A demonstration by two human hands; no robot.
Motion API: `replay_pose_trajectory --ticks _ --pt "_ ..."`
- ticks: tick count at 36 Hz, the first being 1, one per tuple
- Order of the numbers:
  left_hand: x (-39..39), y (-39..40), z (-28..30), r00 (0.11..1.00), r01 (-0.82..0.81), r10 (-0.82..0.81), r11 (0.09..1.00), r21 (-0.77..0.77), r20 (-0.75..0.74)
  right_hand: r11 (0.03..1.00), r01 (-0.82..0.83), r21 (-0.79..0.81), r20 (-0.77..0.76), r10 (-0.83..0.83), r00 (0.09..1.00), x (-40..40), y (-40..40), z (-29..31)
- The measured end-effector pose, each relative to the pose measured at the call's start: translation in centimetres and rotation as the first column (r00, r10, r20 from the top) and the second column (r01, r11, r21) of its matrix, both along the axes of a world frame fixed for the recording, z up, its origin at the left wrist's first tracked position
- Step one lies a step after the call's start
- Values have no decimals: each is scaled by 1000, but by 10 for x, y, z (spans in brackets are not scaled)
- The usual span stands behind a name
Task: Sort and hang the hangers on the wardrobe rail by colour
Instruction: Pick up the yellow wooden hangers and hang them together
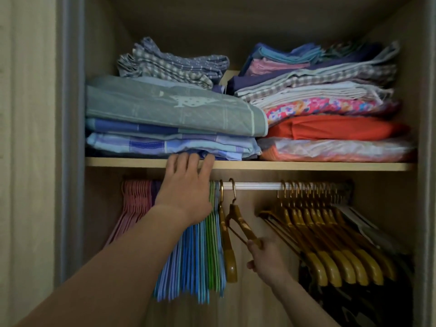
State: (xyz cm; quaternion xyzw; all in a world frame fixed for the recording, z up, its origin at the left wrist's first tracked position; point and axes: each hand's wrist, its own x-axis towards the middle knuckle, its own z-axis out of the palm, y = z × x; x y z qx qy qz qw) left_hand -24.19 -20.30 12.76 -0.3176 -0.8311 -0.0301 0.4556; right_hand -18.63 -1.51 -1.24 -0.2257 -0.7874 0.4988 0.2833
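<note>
Golden wooden hanger (240, 223) hung at frame centre on the rail (257, 185), its arm slanting down-right into my gripping right hand (265, 258), while my left hand (186, 185) rested open-fingered against the shelf edge (306, 165).

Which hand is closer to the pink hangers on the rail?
Left. The left hand rests on the shelf edge just right of the pink hangers. The right hand is farther right and lower, gripping a yellow wooden hanger.
</note>
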Motion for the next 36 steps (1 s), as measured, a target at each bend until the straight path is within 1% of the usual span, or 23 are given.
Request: replay_pose_trajectory --ticks 3,10,13,15,18,20,21,22,23,24,25,26,28,29,31,32,34,36 --pt "0 1 0 1000 -5 5 1000 9 -3 995 -22 93 39 18 999 0 -1 -7" --pt "2 1 1 1000 -5 5 1000 6 10 988 -114 100 20 113 993 -10 -14 -10" --pt "2 -1 2 1000 -2 2 1000 7 22 975 -133 178 50 126 991 -7 -6 -20" --pt "2 -2 1 1000 3 -3 1000 14 21 959 -162 234 102 142 985 -1 2 -32" --pt "5 -1 1 999 -3 2 1000 15 35 909 -144 391 123 104 987 37 2 -26" --pt "8 1 0 999 -13 12 1000 19 40 837 -72 542 98 22 995 59 17 -29" --pt "10 1 1 999 -30 29 999 19 38 773 -41 634 94 -24 995 68 26 -30" --pt "14 4 1 998 -54 54 998 14 30 680 -14 733 97 -83 992 77 39 -32" --pt "18 7 2 996 -86 86 996 11 16 566 14 824 94 -160 983 84 51 -34" --pt "22 12 4 993 -116 116 993 11 -6 474 41 879 86 -241 967 90 62 -36" --pt "26 21 8 990 -135 135 991 17 -25 421 66 905 82 -324 943 95 74 -34" --pt "29 28 9 988 -153 154 988 18 -28 380 86 921 71 -380 922 98 83 -34" --pt "33 45 11 986 -165 166 986 16 -30 302 41 952 103 -443 890 101 101 -34" --pt "33 52 9 985 -168 169 985 26 -35 293 12 956 129 -456 880 102 111 -34" --pt "31 59 4 985 -164 167 984 62 -41 339 -56 939 221 -472 854 101 125 -36" --pt "29 59 2 986 -157 161 985 76 -51 331 -89 939 247 -475 844 99 128 -37" --pt "23 56 1 987 -128 135 988 80 -89 248 -171 954 271 -459 846 99 119 -28" --pt "20 52 1 989 -98 105 993 70 -103 156 -189 970 242 -486 840 95 120 -30"
